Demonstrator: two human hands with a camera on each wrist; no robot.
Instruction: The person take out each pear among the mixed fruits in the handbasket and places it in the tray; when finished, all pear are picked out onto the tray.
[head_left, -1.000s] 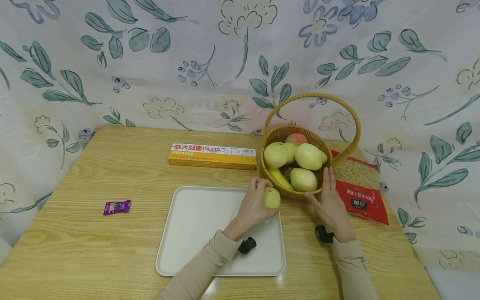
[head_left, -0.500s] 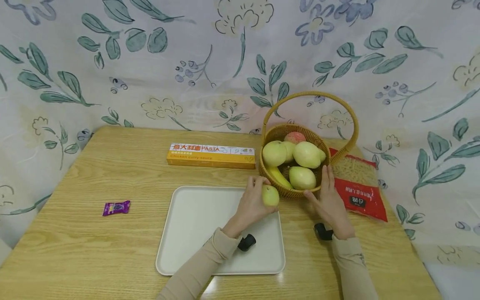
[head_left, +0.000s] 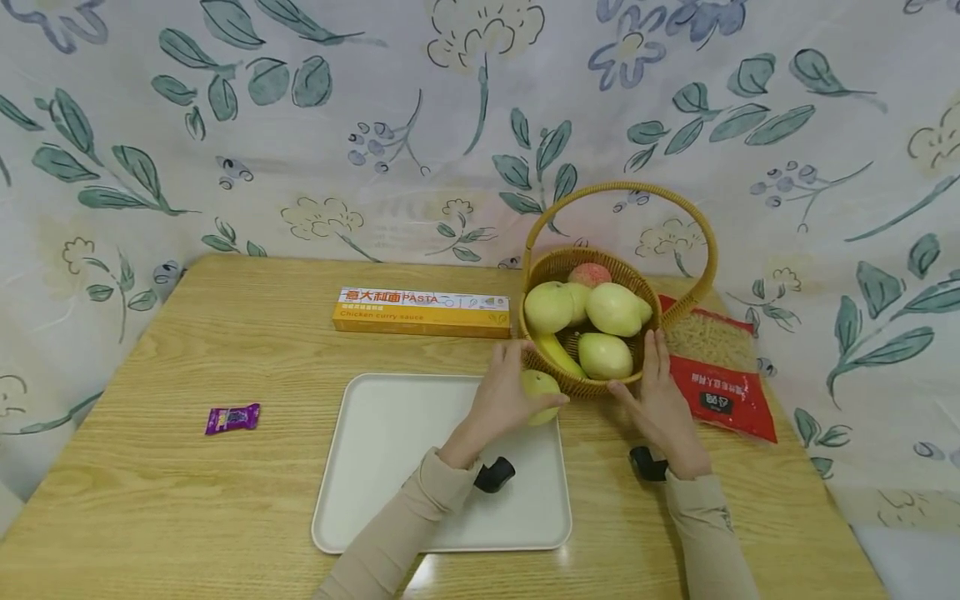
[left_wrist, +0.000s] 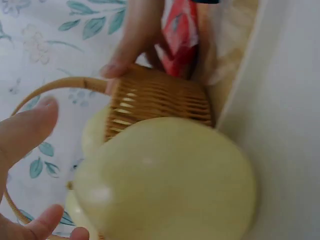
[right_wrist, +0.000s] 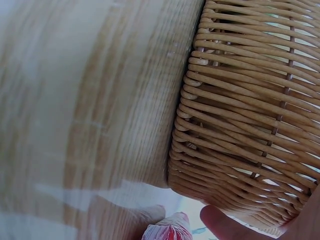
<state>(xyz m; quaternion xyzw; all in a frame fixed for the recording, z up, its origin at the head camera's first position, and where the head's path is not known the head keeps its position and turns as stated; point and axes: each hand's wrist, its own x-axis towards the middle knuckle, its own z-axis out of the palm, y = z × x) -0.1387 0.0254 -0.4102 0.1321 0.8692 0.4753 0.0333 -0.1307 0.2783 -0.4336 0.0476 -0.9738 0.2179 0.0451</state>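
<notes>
A round yellow-green pear [head_left: 542, 385] rests at the right back corner of the white tray [head_left: 405, 546]. My left hand [head_left: 501, 400] is spread around it, and in the left wrist view the thumb [left_wrist: 32, 130] stands away from the pear [left_wrist: 170, 180]. My right hand [head_left: 666, 412] touches the near right rim of the wicker basket [head_left: 585, 388] with straight fingers and an outstretched thumb. Inside the basket lie several yellow-green fruits [head_left: 617, 310], a banana [head_left: 558, 357] and a reddish peach [head_left: 590, 274]. Woven cane fills much of the right wrist view, with the basket's wall [right_wrist: 250, 110] close by.
A yellow pasta box [head_left: 422, 313] lies behind the tray. Right of the basket is a red bag of pasta [head_left: 716, 375], partly under the basket's handle [head_left: 708, 250]. A small purple-wrapped snack [head_left: 232, 418] lies on the wooden table [head_left: 165, 500] at left. A floral cloth [head_left: 300, 150] hangs behind.
My left hand held the pear with curled fingers earlier; now its fingers and thumb have spread and let go, and the pear sits lower at the tray's corner. My right hand stays at the basket.
</notes>
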